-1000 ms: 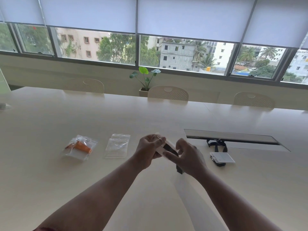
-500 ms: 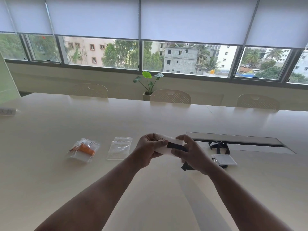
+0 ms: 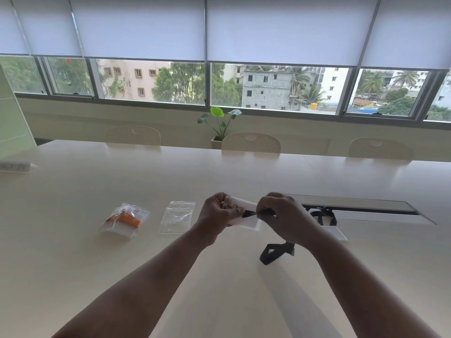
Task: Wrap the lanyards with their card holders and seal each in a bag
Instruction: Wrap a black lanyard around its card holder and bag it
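My left hand (image 3: 217, 213) grips the clip end of a white card holder (image 3: 246, 219) held above the table. My right hand (image 3: 284, 217) pinches the black lanyard (image 3: 274, 252) against the holder; the strap's loose loop hangs below my right wrist. An empty clear zip bag (image 3: 177, 217) lies flat left of my hands. Further left lies a sealed bag with an orange lanyard (image 3: 125, 219) inside. A second black lanyard (image 3: 325, 214) and its card holder (image 3: 338, 234) lie behind my right hand, partly hidden.
A long recessed cable slot (image 3: 361, 208) runs across the pale table (image 3: 97, 276) at the right. Three chairs (image 3: 251, 142) and a potted plant (image 3: 219, 123) stand beyond the far edge. A small labelled object (image 3: 14, 166) sits at the far left.
Both hands rose slightly and turned the card holder. My right hand brought the strap round the holder, and the loose loop now hangs lower under my right wrist.
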Demonstrator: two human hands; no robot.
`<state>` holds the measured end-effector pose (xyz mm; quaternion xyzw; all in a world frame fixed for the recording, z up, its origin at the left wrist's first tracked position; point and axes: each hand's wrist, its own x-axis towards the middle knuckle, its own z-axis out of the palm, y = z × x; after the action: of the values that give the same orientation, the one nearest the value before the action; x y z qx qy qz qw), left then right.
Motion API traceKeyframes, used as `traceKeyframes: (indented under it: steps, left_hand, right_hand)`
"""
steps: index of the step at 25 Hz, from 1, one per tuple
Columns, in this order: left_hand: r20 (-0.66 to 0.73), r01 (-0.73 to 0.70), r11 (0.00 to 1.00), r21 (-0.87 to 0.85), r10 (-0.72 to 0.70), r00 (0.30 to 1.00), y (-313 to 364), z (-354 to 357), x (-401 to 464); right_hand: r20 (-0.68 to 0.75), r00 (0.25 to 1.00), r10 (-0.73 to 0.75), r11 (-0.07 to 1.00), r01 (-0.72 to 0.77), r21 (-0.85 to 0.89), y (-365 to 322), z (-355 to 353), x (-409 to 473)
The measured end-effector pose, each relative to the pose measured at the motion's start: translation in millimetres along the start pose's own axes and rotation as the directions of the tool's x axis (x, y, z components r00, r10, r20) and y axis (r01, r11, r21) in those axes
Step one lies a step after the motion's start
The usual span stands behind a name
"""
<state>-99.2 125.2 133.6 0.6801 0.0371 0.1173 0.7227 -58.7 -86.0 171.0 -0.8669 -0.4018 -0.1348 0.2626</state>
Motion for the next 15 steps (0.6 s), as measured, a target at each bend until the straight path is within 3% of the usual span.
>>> traceKeyframes:
  steps: [5,7,9,12,15]
  left_hand:
    - [0.082,-0.072,0.995,0.074,0.066,0.994,1.1,12.1,-11.0]
    - [0.14,-0.084,0.995,0.045,0.077,0.987,3.3,15.3,-14.0]
    - [0.196,-0.083,0.996,0.015,0.079,0.977,6.9,16.0,-16.7]
    - [0.299,-0.07,0.997,-0.019,0.072,0.952,8.2,16.2,-21.0]
    - [0.4,-0.006,0.987,-0.16,0.07,0.914,11.8,20.1,-24.0]
  right_hand:
    - [0.089,0.995,0.039,0.991,-0.028,-0.129,-8.1,-22.2,22.2]
    - [0.07,0.989,0.13,0.989,-0.124,-0.077,-2.0,-28.4,29.6]
    - [0.098,0.964,0.246,0.96,-0.256,0.112,7.7,-33.0,34.8]
    - [0.272,0.881,0.387,0.767,-0.472,0.435,24.4,-37.9,34.1]
    - [0.474,0.805,0.358,0.546,-0.592,0.592,32.1,-30.3,22.4]
